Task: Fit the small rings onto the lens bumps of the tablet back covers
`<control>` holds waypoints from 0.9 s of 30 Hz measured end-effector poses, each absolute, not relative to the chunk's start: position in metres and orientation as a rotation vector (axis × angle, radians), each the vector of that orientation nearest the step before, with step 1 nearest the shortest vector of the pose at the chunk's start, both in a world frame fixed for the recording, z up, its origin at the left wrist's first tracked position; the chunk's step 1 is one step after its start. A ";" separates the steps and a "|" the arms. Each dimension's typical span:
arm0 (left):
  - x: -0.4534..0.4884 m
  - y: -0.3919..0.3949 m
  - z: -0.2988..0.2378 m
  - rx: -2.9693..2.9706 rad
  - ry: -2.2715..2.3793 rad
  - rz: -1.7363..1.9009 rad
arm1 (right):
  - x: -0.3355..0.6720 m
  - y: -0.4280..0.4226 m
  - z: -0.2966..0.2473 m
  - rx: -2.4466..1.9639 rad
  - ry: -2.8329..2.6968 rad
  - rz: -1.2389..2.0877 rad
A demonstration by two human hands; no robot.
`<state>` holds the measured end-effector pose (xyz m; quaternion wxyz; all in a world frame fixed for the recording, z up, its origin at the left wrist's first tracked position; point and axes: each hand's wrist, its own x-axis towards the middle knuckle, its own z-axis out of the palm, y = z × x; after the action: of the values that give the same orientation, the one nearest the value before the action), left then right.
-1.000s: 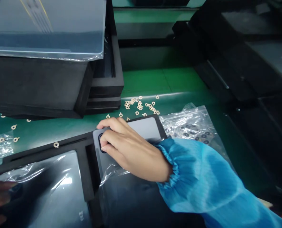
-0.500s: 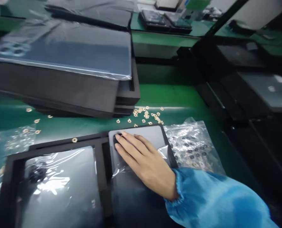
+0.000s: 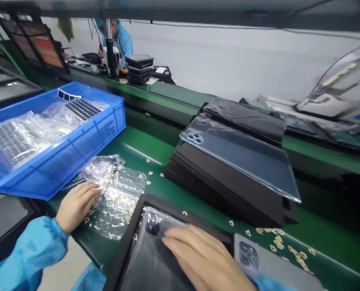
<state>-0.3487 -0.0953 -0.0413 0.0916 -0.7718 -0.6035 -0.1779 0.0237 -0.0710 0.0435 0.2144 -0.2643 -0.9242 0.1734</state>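
My left hand [image 3: 78, 205] has its fingers drawn together at the edge of a clear plastic sheet [image 3: 111, 214] holding rows of small round parts; what the fingertips pinch, if anything, is hidden. Stretched flat, my right hand [image 3: 206, 254] lies over a dark tablet back [image 3: 155, 258] wrapped in film, with its fingertips beside the camera block [image 3: 152, 223]. That tablet back rests in a black foam tray [image 3: 133, 228]. To the right is a grey tablet back [image 3: 278, 268] with a camera cluster, partly behind my right hand.
At left stands a blue plastic bin [image 3: 85, 131] with bagged sheets of round parts. Stacked black foam trays [image 3: 219, 186] carry a blue-grey wrapped tablet back [image 3: 243, 155]. Small tan rings [image 3: 278, 241] lie scattered on the green bench [image 3: 170, 141]. A person [image 3: 125, 42] works far behind.
The view has swung left, bringing the blue bin and my left hand into sight. My right hand has moved from the right-hand tablet back to the left-hand one.
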 end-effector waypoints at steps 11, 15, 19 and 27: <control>-0.357 -0.076 -0.069 -2.361 -1.897 -0.315 | -0.211 0.054 -0.040 -1.150 -2.504 1.072; -0.369 -0.076 -0.072 -2.408 -1.898 -0.312 | -0.214 0.053 -0.051 -1.224 -2.489 1.030; -0.376 -0.078 -0.071 -2.440 -1.901 -0.296 | -0.213 0.049 -0.053 -1.232 -2.499 0.981; -0.371 -0.085 -0.068 -2.335 -1.998 -0.147 | -0.214 0.043 -0.055 -1.200 -2.559 0.928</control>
<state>-0.3712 -0.0849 -0.0683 0.0326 -0.7585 -0.6492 -0.0477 -0.2140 0.0435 -0.0546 0.0833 -0.4020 -0.8573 0.3107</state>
